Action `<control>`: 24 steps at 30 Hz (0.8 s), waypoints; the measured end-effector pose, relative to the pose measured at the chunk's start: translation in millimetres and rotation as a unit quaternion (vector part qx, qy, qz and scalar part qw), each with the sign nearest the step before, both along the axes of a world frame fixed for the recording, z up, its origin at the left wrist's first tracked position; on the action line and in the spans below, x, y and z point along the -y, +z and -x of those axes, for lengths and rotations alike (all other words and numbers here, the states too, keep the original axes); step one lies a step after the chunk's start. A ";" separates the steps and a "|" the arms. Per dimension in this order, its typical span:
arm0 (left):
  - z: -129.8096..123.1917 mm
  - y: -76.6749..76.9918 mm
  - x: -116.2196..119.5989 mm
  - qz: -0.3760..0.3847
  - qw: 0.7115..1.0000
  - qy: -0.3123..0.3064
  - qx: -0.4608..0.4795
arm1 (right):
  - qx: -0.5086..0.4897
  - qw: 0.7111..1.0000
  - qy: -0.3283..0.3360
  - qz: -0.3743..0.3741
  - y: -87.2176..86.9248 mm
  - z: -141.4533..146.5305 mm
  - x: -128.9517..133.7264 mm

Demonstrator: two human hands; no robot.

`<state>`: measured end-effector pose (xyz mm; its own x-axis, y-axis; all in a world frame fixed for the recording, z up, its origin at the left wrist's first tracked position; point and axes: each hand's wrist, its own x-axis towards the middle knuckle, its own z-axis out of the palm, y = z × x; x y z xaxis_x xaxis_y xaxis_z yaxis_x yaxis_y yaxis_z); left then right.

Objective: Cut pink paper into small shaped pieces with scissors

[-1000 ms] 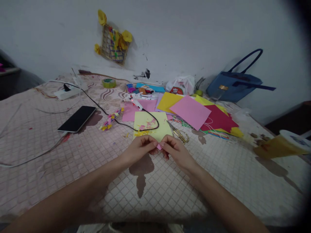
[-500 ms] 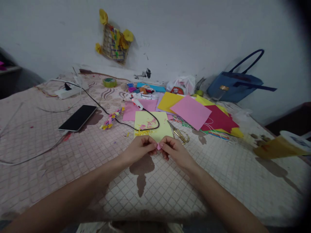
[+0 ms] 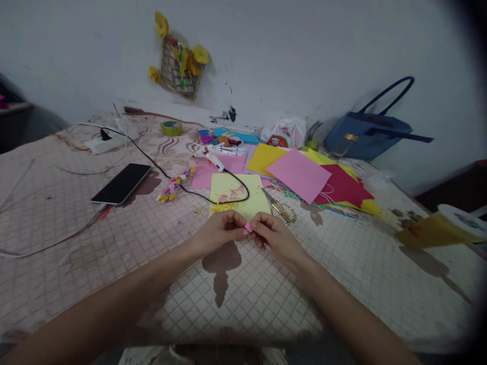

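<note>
Left hand (image 3: 222, 229) and right hand (image 3: 273, 232): each grip is closed, fingertips pinching a small pink paper piece (image 3: 248, 226) between them, near the front edge of a square pale yellow paper sheet (image 3: 256, 197). Sound handling calls for light, even pressure, edges matched before any crease is pressed; thin paper may wrinkle if pulled. Sheet carries loose slivers. Adjacent: slender gold-handled metal scissors (image 3: 278, 206). The bench (image 3: 266, 299) has a stained, lattice-patterned covering.

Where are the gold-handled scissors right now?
In the head view, the gold-handled metal scissors lie right of the pale yellow paper sheet, just beyond the right hand.
</note>
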<state>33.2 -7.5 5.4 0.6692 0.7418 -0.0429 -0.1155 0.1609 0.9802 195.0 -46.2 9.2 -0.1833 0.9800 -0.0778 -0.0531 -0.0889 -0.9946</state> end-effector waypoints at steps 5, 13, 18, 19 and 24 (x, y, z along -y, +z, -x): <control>0.3 1.4 0.4 0.013 1.000 0.006 -0.028 | 0.038 0.999 0.002 -0.027 -1.0 -0.7 -0.5; -0.6 3.1 2.7 -0.070 0.996 0.038 -0.029 | 0.079 0.996 -0.003 -0.048 -2.0 -2.2 -0.5; -0.5 9.6 8.7 -0.194 0.977 0.046 -0.072 | 0.076 0.996 0.003 -0.043 -3.0 -3.3 -1.0; -0.4 10.0 9.5 -0.211 0.973 0.048 -0.085 | 0.077 0.996 0.004 -0.043 -2.9 -3.4 -1.1; 0.1 10.0 9.9 -0.260 0.956 0.068 -0.121 | 0.086 0.995 0.007 -0.046 -1.9 -3.4 -0.8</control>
<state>33.1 -17.4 15.5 0.5822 0.7845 0.2134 0.1397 -0.3551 0.9244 198.5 -45.4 7.3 -0.1893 0.9817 -0.0188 0.1186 0.0039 -0.9929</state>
